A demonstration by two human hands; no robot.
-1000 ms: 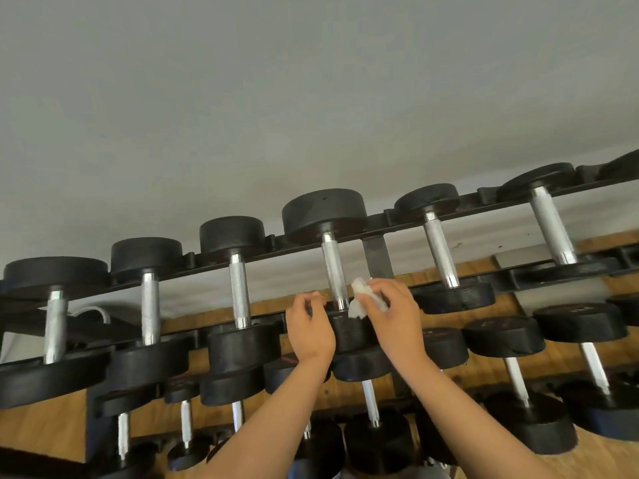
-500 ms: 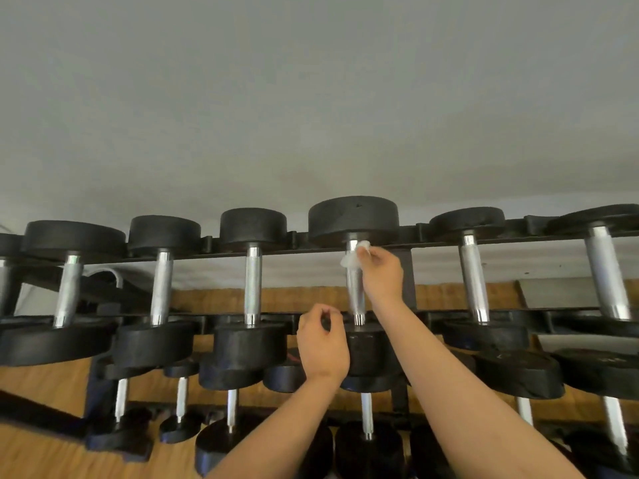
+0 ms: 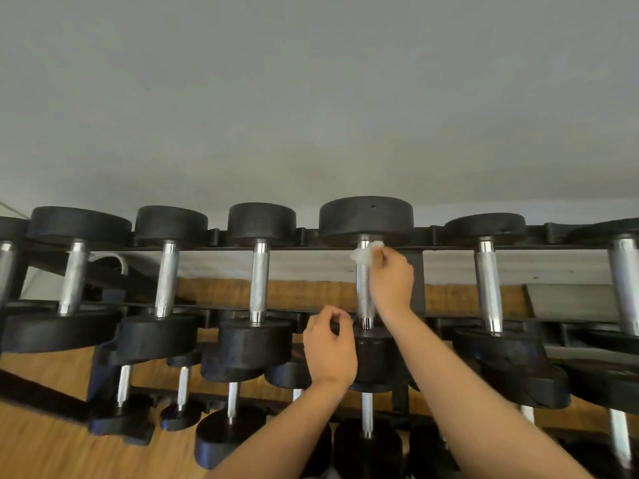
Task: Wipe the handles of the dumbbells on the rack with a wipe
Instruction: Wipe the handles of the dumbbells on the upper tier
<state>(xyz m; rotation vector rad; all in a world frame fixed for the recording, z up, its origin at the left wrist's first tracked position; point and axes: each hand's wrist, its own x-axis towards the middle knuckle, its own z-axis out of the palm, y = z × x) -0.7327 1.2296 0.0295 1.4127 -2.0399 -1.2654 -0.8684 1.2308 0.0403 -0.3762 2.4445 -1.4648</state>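
Grey wall above rack [image 3: 428, 236]. Your right hand [image 3: 390, 281] pinches wipe [image 3: 366, 253] at top of handle [image 3: 363, 297], centre frame. Left hand [image 3: 330, 344] curled by near weight [image 3: 378, 357], hold unclear. Wrap wipe round knurling, draw down full length.

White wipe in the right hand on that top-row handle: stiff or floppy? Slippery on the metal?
Probably floppy and light: the wipe is crumpled in the right hand, holding no flat shape. Likely drags rather than slides, since the handle looks knurled. Might snag there.
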